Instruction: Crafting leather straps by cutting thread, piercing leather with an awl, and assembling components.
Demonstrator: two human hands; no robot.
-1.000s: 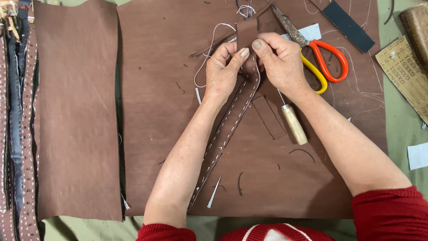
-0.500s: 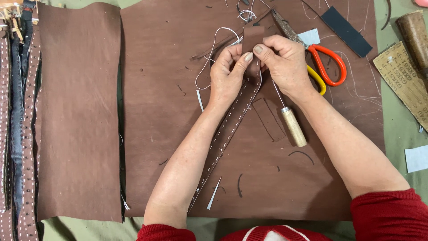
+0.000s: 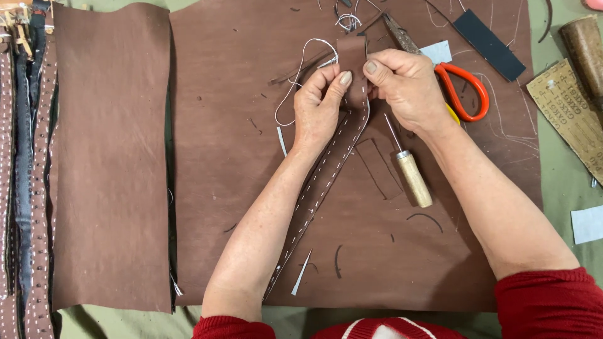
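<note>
A long brown leather strap (image 3: 326,182) with white stitching along its edges runs from the table's near edge up to both hands. My left hand (image 3: 320,107) pinches the strap's upper end from the left, and my right hand (image 3: 408,85) pinches it from the right, thumbs nearly meeting. White thread (image 3: 301,59) loops out to the left of the strap's end. A wooden-handled awl (image 3: 411,172) lies on the leather just below my right wrist.
A large brown leather sheet (image 3: 239,188) covers the middle; a second sheet (image 3: 110,157) lies to the left. Stitched straps (image 3: 28,188) stack at the far left. Orange-handled scissors (image 3: 465,88), a dark strip (image 3: 490,44), a wooden tool (image 3: 584,47) and sandpaper (image 3: 565,113) sit to the right.
Both hands keep their pinch on the strap's end, with only small finger shifts. The view has drifted slightly.
</note>
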